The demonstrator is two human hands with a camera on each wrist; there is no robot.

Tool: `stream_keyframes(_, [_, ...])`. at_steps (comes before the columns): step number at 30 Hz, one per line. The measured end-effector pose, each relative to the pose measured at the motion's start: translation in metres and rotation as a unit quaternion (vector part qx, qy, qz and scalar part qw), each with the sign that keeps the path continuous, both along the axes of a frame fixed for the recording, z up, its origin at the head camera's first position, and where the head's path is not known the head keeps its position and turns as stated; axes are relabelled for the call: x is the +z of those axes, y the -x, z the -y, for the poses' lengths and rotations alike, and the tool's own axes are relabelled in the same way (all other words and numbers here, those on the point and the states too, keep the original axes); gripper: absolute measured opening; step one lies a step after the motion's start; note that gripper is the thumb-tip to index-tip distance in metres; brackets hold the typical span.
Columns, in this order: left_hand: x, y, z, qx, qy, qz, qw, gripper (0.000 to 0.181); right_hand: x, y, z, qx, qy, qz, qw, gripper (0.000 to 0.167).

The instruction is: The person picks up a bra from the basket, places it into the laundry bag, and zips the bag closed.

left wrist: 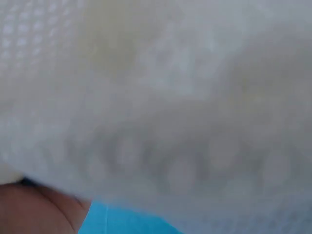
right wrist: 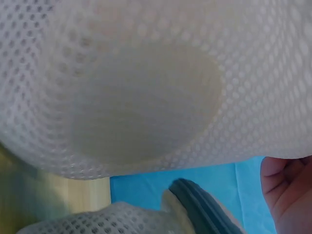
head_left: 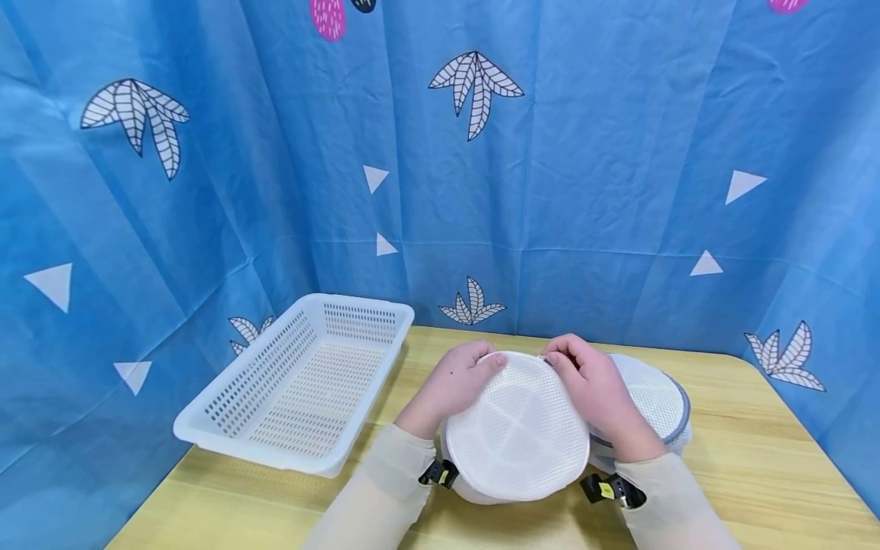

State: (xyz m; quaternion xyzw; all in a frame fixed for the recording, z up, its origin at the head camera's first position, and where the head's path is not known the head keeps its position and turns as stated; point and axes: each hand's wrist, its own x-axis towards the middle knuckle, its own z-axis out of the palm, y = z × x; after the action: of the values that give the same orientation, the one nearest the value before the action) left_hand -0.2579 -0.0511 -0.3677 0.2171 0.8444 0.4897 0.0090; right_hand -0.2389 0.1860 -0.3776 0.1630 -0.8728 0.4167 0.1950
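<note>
A round white mesh laundry bag point(head_left: 519, 435) is held tilted up over the table, its flat circular face toward me in the head view. My left hand point(head_left: 457, 382) grips its upper left rim, the thumb lying on the mesh face. At the top right of the rim, my right hand point(head_left: 594, 386) pinches the edge near a small dark bit that looks like a zipper pull. White mesh fills most of both wrist views, blurred in the left one. Part of the right hand point(right wrist: 290, 190) shows at the right wrist view's edge. The fingers behind the bag are hidden.
A second mesh laundry bag point(head_left: 649, 389) with grey trim stands just right of the right hand, partly behind it. On the left of the wooden table point(head_left: 770, 435) sits a white slotted plastic basket point(head_left: 402, 328). A blue patterned curtain point(head_left: 591, 153) hangs around the table's back and sides.
</note>
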Motion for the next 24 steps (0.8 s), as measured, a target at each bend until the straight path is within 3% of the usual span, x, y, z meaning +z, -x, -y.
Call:
stream_keyframes(8, [0.002,-0.002,0.003,-0.058,0.021,0.0,0.9981,0.018,0.003,0.002,-0.003,0.002,-0.003,0.001,1.0,0.015])
stream_keyframes(13, [0.006,-0.006,0.005,-0.097,0.052,-0.013,0.9938,0.027,0.003,0.002,-0.003,0.008,-0.007,0.0,0.9999,0.013])
stream_keyframes(24, [0.009,-0.008,0.002,-0.098,0.074,-0.035,0.9918,0.015,-0.001,-0.002,0.005,0.058,-0.002,-0.038,0.9976,0.011])
